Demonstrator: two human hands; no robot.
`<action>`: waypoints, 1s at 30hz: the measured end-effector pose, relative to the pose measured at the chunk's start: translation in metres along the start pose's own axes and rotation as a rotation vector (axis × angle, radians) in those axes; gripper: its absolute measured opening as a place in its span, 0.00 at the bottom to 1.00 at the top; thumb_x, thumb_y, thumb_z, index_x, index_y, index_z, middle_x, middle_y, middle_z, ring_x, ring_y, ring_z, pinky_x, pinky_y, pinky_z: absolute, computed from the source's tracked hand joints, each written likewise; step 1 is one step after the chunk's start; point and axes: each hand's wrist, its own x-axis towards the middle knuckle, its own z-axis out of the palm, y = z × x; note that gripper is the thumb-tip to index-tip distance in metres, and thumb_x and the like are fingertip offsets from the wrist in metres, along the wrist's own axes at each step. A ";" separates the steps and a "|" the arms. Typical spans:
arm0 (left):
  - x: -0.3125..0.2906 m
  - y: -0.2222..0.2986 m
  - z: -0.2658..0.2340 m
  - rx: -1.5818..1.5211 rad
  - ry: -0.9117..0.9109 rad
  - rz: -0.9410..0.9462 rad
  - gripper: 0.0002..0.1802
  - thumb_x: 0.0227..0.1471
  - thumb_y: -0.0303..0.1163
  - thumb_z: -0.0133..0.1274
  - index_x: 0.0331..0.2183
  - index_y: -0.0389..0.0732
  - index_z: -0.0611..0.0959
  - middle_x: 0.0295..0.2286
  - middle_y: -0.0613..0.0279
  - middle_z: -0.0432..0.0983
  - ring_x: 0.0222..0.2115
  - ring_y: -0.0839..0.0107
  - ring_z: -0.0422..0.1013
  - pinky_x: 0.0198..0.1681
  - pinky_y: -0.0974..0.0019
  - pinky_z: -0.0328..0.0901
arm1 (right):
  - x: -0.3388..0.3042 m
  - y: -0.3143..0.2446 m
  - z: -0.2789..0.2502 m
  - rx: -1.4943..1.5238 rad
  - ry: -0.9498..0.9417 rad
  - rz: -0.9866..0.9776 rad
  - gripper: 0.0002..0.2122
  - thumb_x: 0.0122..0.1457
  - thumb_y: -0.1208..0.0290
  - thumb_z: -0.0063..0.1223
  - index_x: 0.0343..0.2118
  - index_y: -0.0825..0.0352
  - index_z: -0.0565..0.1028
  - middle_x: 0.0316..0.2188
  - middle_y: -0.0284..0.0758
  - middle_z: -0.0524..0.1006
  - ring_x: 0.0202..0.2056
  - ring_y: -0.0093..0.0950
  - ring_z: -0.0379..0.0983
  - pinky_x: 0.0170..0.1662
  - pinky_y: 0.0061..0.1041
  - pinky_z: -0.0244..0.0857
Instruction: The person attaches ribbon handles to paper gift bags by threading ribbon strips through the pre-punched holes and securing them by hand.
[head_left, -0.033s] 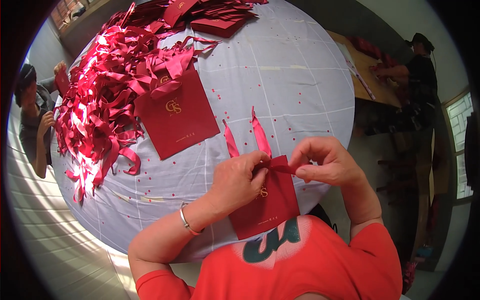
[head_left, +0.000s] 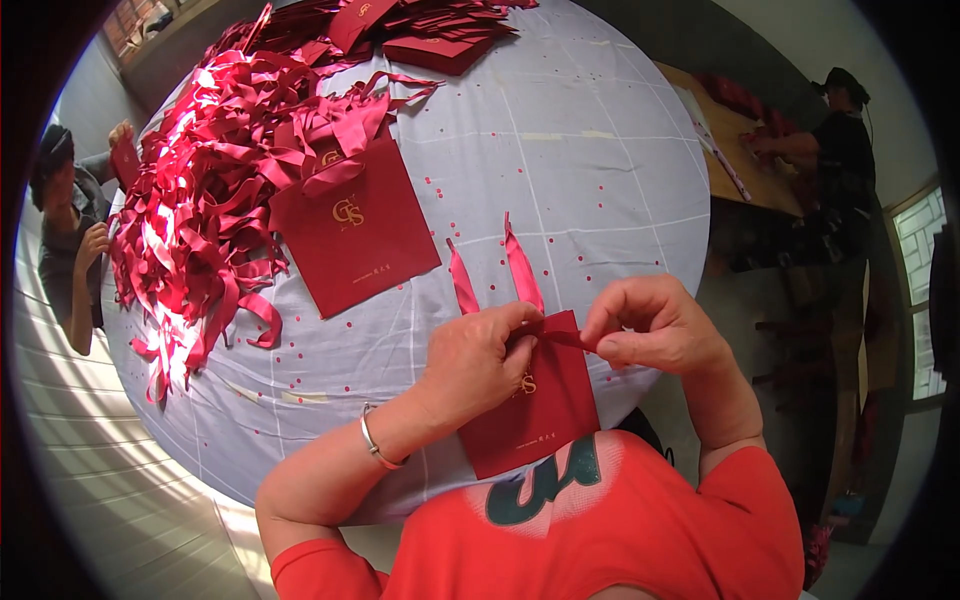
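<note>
A dark red paper gift bag (head_left: 548, 412) with gold printing lies flat at the table's near edge, against my shirt. My left hand (head_left: 480, 352) is closed over the bag's top edge, pinching a red ribbon near the middle. My right hand (head_left: 655, 325) is closed in a pinch on the free end of that red ribbon (head_left: 565, 337), drawing it out to the right. Two pink-red ribbon tails (head_left: 520, 268) extend from the bag's top edge away from me. What lies under my left fingers is hidden.
Another finished-looking red bag (head_left: 365, 240) lies left of centre, beside a big heap of ribboned bags (head_left: 215, 190). Flat red bags (head_left: 440, 50) are stacked at the back. Small red dots dot the pale tablecloth (head_left: 590, 150). One person (head_left: 70, 220) sits at left, another (head_left: 840, 150) works at right.
My right hand and the ribbon end it pinches have shifted very slightly. My left hand and the bag stay in place.
</note>
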 end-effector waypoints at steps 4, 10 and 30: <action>-0.001 -0.001 0.000 -0.012 0.029 0.027 0.13 0.50 0.29 0.58 0.40 0.43 0.84 0.30 0.55 0.82 0.31 0.61 0.79 0.34 0.64 0.72 | 0.002 0.009 -0.009 0.167 -0.173 -0.103 0.07 0.55 0.83 0.58 0.38 0.74 0.79 0.31 0.34 0.80 0.33 0.19 0.76 0.37 0.19 0.70; 0.000 -0.003 0.004 -0.021 0.039 0.017 0.09 0.51 0.32 0.55 0.37 0.46 0.85 0.29 0.57 0.80 0.30 0.56 0.77 0.32 0.56 0.70 | 0.011 0.008 0.006 0.295 -0.173 -0.334 0.13 0.50 0.89 0.59 0.41 0.77 0.79 0.36 0.42 0.81 0.38 0.27 0.79 0.44 0.25 0.72; -0.002 -0.002 -0.003 -0.074 0.044 0.031 0.11 0.53 0.25 0.50 0.39 0.37 0.82 0.32 0.49 0.80 0.34 0.50 0.76 0.36 0.52 0.70 | 0.019 0.009 0.028 -0.344 0.167 -0.506 0.06 0.54 0.85 0.59 0.35 0.72 0.79 0.28 0.36 0.78 0.27 0.19 0.73 0.31 0.19 0.66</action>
